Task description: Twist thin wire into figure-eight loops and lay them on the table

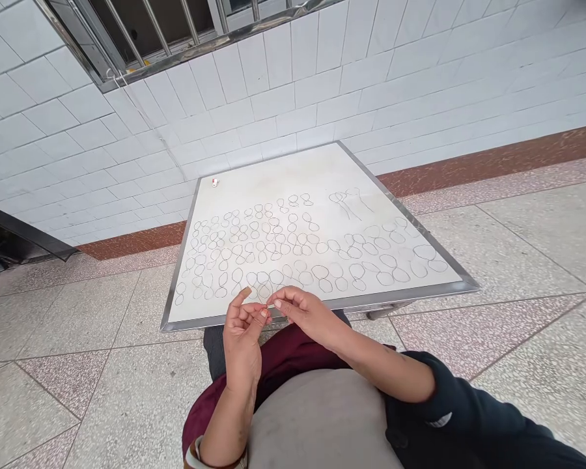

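Both of my hands are raised over the front edge of a white steel-rimmed table [410, 296]. My left hand [241, 332] and my right hand [303, 312] meet at the fingertips, pinching what looks like a thin dark wire loop [262, 291]. Rows of several small figure-eight wire loops [273, 247] lie across the tabletop, and they are densest in the middle. A looser tangle of strands [346, 202] lies at the back right. Near the far left corner sits a tiny white and red object [215, 182], too small to identify.
White wall tiles [273, 98] and a brown skirting band [488, 159] run behind the table, with a barred window [151, 32] above. Terrazzo floor tiles [78, 326] surround it. A grey apron [317, 423] covers my lap. A dark doorway [10, 241] is at the far left.
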Available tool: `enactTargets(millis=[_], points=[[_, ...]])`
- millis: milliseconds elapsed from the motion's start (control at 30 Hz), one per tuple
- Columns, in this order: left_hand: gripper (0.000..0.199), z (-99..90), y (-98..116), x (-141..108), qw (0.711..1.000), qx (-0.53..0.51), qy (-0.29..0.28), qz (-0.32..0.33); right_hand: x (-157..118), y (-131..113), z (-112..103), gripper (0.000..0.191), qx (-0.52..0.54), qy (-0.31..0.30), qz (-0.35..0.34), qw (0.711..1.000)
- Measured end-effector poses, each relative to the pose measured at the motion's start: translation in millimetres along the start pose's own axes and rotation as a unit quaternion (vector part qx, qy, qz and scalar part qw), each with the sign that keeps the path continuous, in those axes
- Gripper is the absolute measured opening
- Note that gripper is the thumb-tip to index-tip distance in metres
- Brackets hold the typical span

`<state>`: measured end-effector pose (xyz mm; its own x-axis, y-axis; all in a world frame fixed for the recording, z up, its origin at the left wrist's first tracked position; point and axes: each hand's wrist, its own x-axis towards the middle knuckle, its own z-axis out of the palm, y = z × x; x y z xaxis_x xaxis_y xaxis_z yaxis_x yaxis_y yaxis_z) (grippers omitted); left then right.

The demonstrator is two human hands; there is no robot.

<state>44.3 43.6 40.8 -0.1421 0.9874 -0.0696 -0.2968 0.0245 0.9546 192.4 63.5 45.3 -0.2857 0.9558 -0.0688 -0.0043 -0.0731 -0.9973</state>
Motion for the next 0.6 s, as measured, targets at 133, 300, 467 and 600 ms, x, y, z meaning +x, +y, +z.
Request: enactTargets(millis=[133,300,467,600], points=[[0.049,-2.3,1,2,0.999,-0.03,0.01,-0.027,-1,-2,-7,0.027,-0.02,-0.008,-0.001,1.0],[0.044,-3.6,5,0,0.999,-0.006,-0.028,-0.042,2,3,-18,0.033,0.135,-0.08,0.028,0.987],[0.041,-1.3,8,-5,0.996,0.005,-0.067,-0.055,7,14,-21,0.033,0.282,-0.175,0.03,0.943],[0.047,2.3,8,-9,0.994,0.004,-0.08,-0.078,7,17,-21,0.028,0.29,-0.177,0.017,0.94]])
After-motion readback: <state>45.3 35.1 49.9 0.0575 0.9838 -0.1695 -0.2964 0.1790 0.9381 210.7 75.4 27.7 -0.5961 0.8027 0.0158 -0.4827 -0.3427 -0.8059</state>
